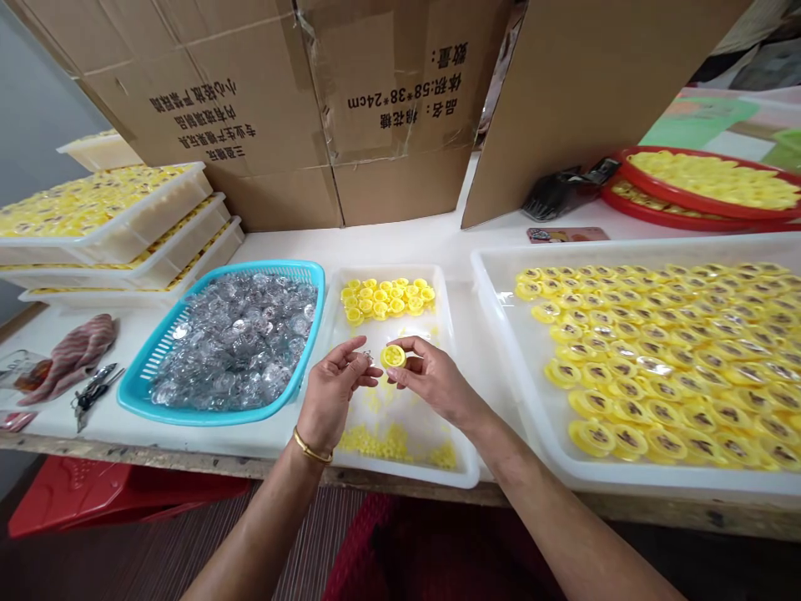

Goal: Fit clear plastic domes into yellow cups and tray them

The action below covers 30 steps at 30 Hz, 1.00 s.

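My right hand (431,376) pinches a small round yellow plastic cup (393,356) by its edge, its open face turned up and yellow bits inside. Close by on the left, my left hand (338,380) has thumb and fingers together on a small clear plastic piece (369,357), mostly covered by the fingertips. Both hands hover over a shallow white tray (460,455). At that tray's far end stand several yellow cups (388,299) in rows, while loose yellow bits (375,442) lie at its near end.
A blue basket (128,399) of clear plastic pieces (244,334) stands left. On the right, a large white tray (531,417) holds rows of filled yellow pieces (663,367). Stacked trays (181,209), pliers (93,392), cardboard (400,184) and red trays (719,213) surround the work area.
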{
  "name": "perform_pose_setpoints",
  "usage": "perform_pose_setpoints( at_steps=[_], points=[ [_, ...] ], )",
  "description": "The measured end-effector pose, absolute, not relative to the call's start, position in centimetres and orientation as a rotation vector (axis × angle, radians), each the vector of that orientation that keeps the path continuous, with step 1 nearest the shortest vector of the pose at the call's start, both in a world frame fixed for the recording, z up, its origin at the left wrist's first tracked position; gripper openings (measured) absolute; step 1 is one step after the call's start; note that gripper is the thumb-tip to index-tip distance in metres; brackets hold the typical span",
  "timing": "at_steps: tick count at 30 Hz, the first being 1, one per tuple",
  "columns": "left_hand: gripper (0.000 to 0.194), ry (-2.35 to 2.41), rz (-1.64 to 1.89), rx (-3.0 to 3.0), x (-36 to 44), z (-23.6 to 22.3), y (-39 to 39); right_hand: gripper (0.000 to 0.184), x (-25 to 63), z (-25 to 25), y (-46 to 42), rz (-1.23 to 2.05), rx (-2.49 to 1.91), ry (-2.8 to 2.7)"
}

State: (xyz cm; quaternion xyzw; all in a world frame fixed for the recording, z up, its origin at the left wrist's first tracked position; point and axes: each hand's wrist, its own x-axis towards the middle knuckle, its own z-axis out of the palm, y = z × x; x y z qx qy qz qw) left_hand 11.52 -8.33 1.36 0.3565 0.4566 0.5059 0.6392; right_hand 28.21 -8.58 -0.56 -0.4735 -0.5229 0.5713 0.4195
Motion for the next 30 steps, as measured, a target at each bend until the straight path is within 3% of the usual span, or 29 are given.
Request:
perform_pose_setpoints(
  at_steps=[11,30],
  points=[
    [0.016,1.126,1.273,1.013,11.28,0.73,-8.54,0.041,28.19,-0.48,-8.52,1.417,-1.223,-1.315],
    [0.018,0.731,1.098,0.318,10.68,0.33,-8.72,0.040,28.12,-0.12,-8.60,1.402,-1.278,-1.337]
  ],
)
